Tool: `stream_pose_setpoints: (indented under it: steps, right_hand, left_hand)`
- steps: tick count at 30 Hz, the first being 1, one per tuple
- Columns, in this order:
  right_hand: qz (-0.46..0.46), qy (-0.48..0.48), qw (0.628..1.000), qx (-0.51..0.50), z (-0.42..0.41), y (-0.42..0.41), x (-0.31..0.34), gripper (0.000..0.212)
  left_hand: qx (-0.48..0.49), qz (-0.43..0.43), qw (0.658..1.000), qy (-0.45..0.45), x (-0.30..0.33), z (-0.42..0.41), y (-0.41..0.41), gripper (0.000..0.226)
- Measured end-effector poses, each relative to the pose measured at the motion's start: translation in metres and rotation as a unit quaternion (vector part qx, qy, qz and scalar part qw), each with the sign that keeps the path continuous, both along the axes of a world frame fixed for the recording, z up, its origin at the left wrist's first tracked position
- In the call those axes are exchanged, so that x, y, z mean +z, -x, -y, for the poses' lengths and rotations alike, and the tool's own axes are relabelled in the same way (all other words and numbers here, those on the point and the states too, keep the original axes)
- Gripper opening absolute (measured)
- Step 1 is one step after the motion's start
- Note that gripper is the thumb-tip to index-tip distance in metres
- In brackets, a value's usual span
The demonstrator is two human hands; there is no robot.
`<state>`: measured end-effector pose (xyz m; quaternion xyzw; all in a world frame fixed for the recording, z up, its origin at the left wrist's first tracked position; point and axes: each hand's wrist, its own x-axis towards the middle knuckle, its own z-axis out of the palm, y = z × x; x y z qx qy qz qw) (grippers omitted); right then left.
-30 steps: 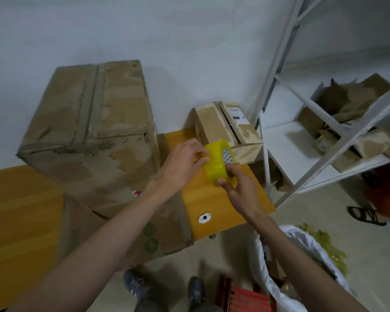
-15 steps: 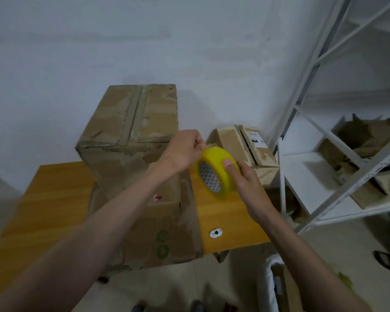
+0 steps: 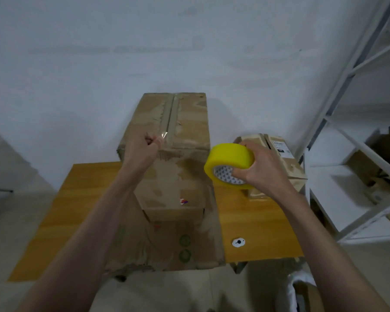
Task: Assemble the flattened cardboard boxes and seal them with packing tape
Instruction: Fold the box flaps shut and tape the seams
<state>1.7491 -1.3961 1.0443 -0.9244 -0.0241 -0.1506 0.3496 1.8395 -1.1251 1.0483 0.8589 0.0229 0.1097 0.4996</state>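
A tall assembled cardboard box (image 3: 173, 163) stands on the wooden table (image 3: 259, 224), its top flaps meeting along a centre seam. It stands on flattened cardboard (image 3: 167, 244) that overhangs the table's front edge. My right hand (image 3: 254, 167) grips a yellow roll of packing tape (image 3: 230, 162) to the right of the box. My left hand (image 3: 142, 149) pinches the clear free tape end at the near top edge of the box, close to the seam. A thin clear strip runs between the hand and the roll.
A smaller taped cardboard box (image 3: 277, 158) sits on the table's right side behind the roll. A white metal shelf rack (image 3: 338, 122) with crumpled cardboard stands at the right. A white wall lies behind. A white bag (image 3: 302, 280) is on the floor at bottom right.
My left hand has pulled the tape end left onto the box top edge. My right hand with the roll has stayed to the right, turning the roll. The camera view has tilted up.
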Motion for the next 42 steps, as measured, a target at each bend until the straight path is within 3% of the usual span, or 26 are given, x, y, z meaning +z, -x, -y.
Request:
stream_pose_setpoints:
  steps: [9, 16, 32, 35, 38, 42]
  right_hand:
    - [0.028, 0.094, 0.992, 0.083, -0.051, -0.051, 0.041, 0.051]
    - [0.017, 0.173, 0.979, 0.104, -0.09, -0.086, 0.065, 0.062]
    - [-0.015, 0.227, 0.968, 0.105, -0.114, -0.112, 0.067, 0.059]
    - [-0.021, 0.23, 0.967, 0.106, -0.116, -0.114, 0.067, 0.058]
    - [-0.013, 0.233, 0.967, 0.101, -0.119, -0.114, 0.064, 0.057]
    - [-0.007, 0.25, 0.963, 0.101, -0.12, -0.113, 0.061, 0.058]
  left_hand:
    - [0.056, -0.053, 0.995, 0.065, -0.004, -0.087, -0.011, 0.014]
    - [0.069, -0.069, 0.983, 0.154, -0.009, -0.114, -0.022, 0.028]
    - [0.092, -0.134, 0.971, 0.173, -0.033, -0.123, -0.052, 0.032]
    - [0.089, -0.145, 0.976, 0.133, -0.032, -0.126, -0.055, 0.038]
    - [0.089, -0.101, 0.99, -0.033, -0.028, -0.124, -0.053, 0.043]
    - [0.088, -0.014, 0.971, -0.22, -0.022, -0.116, -0.042, 0.059]
